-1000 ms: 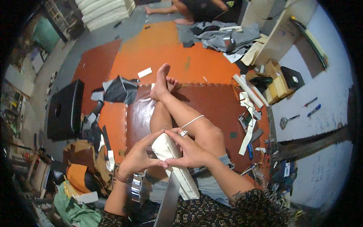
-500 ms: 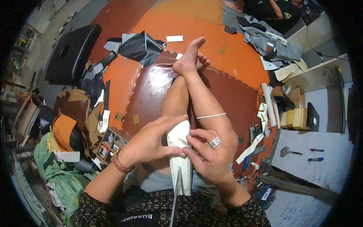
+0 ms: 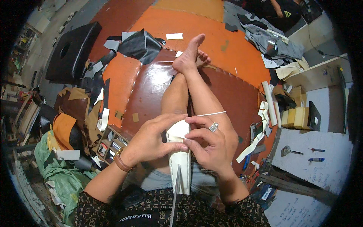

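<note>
A long, narrow white leather-like piece (image 3: 179, 131) with stitching along its edges lies lengthwise over my lap, its rounded end away from me. My left hand (image 3: 149, 139) grips it from the left, thumb across the top and fingers at the far end. On the other side, my right hand (image 3: 211, 149) pinches its right edge, thumb and fingertips close to my left thumb. A fold shows in the white surface between the hands. Over the near half lies a long, thin, pointed metal tool (image 3: 176, 195), its tip on the white piece; neither hand touches it.
Dark leather scraps (image 3: 141, 47) lie on the orange and brown mat (image 3: 223, 94). A black cushion (image 3: 72, 53) is at far left, above a green sack (image 3: 53, 170). A wooden box of tools (image 3: 109, 143) stands by my left arm. Yellow blocks (image 3: 298, 118) sit at right; another person is at far right.
My right fingers have shifted along the white piece, the index finger now reaching its far end. My left hand holds nearly the same place.
</note>
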The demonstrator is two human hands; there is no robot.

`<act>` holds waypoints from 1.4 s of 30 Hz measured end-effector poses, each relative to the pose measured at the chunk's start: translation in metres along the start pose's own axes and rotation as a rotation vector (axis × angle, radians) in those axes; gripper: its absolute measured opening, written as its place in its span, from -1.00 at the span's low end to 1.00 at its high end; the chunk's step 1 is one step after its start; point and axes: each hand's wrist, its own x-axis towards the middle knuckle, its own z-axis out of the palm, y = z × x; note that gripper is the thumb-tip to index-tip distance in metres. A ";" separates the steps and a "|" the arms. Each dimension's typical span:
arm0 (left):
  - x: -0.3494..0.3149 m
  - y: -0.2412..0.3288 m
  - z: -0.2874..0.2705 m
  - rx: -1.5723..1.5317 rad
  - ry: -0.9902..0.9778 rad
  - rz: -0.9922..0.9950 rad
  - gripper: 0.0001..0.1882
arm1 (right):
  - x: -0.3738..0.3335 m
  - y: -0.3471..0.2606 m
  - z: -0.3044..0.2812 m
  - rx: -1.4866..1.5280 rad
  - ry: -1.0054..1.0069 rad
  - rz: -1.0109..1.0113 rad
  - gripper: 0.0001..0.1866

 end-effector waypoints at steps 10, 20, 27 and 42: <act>0.003 -0.003 -0.002 0.001 -0.008 0.008 -0.27 | 0.000 0.020 0.005 0.392 -0.029 0.197 -0.64; 0.002 -0.007 0.001 -0.068 0.015 -0.025 -0.47 | -0.002 0.027 0.004 0.561 -0.122 0.384 -0.45; -0.004 -0.023 0.018 -0.118 0.089 0.009 -0.48 | -0.003 0.042 0.012 0.506 -0.111 0.254 -0.45; -0.007 -0.032 0.039 -0.173 0.273 0.017 -0.56 | -0.072 0.067 -0.063 -0.230 0.537 0.274 -0.61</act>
